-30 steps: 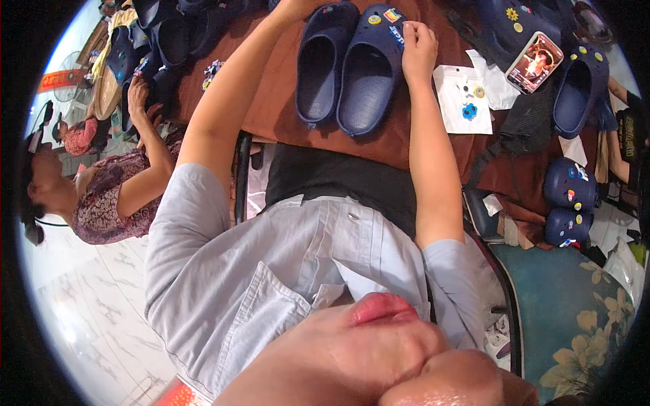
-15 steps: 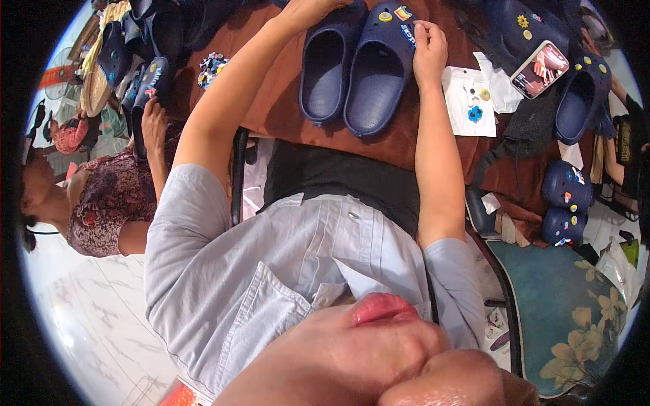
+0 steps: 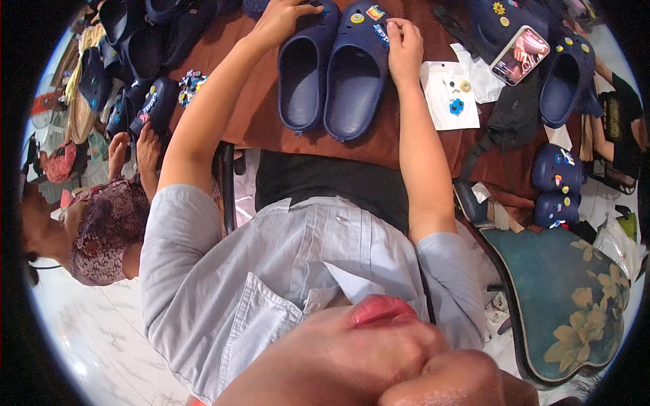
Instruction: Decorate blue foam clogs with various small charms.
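Observation:
Two navy-blue clogs lie side by side on the brown cloth, heels toward me. My left hand (image 3: 286,19) is at the left clog (image 3: 301,84), a finger over its upper and the others along its outer side. A small blue spot shows by that fingertip; I cannot tell what it is. The right clog (image 3: 355,88) carries a yellow round charm (image 3: 357,18), a colourful charm (image 3: 374,12) and a blue-white lettered charm (image 3: 381,34). Bent fingers of my right hand (image 3: 406,46) rest against its outer edge, beside the lettered charm.
Right of the clogs lie a white card with charms (image 3: 450,111), a phone (image 3: 520,55) and more decorated clogs (image 3: 567,81). A charm pile (image 3: 192,86) and other clogs (image 3: 152,105) are at left, where another person's hands (image 3: 139,152) work. A floral chair seat (image 3: 562,298) stands at right.
The whole view has shifted, so the clogs sit further left and slightly lower. My hands stay at the same clogs. At left, the other person's second hand has come into sight.

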Demonstrator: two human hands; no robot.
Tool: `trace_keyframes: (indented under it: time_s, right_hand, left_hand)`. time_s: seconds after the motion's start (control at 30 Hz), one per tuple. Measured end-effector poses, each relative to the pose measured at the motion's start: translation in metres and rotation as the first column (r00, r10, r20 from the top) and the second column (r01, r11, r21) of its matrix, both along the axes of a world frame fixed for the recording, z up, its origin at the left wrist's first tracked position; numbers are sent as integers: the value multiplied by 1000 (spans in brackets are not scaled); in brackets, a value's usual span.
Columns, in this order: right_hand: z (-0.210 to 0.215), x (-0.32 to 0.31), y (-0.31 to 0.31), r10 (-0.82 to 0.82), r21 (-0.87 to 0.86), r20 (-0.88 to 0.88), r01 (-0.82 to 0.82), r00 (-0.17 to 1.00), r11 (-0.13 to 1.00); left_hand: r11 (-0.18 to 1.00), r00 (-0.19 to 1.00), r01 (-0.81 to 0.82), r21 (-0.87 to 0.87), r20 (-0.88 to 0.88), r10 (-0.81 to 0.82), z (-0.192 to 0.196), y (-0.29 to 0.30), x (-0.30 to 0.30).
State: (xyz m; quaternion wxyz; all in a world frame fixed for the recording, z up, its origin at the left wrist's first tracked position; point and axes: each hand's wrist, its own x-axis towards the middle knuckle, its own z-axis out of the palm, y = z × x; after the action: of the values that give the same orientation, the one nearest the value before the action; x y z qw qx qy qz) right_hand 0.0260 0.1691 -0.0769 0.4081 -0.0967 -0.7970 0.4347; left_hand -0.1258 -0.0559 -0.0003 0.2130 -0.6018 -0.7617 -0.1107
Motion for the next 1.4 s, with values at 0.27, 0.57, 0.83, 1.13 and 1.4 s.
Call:
trace_keyframes:
  time_s: [0.27, 0.57, 0.83, 1.13, 1.4]
  right_hand:
    - [1, 0, -1, -3, 6, -2, 3, 1000, 1000]
    - [-2, 2, 5, 51, -61, 60, -47, 997, 997]
    - [7, -8, -5, 128, -110, 69, -120, 989, 987]
    - [-5, -2, 6, 84, -151, 73, -72, 994, 986]
    - [8, -3, -7, 63, -81, 22, -61, 998, 995]
  left_hand:
    - [999, 1000, -19, -50, 18, 20, 0, -4, 2]
    - [952, 996, -11, -305, -83, -15, 21, 16, 6]
    - [991, 988, 79, -105, 143, -64, -20, -12, -73]
    - [982, 988, 89, -164, 136, -67, 46, 32, -43]
    - [909, 791, 131, -397, 594, 146, 25, 39, -76]
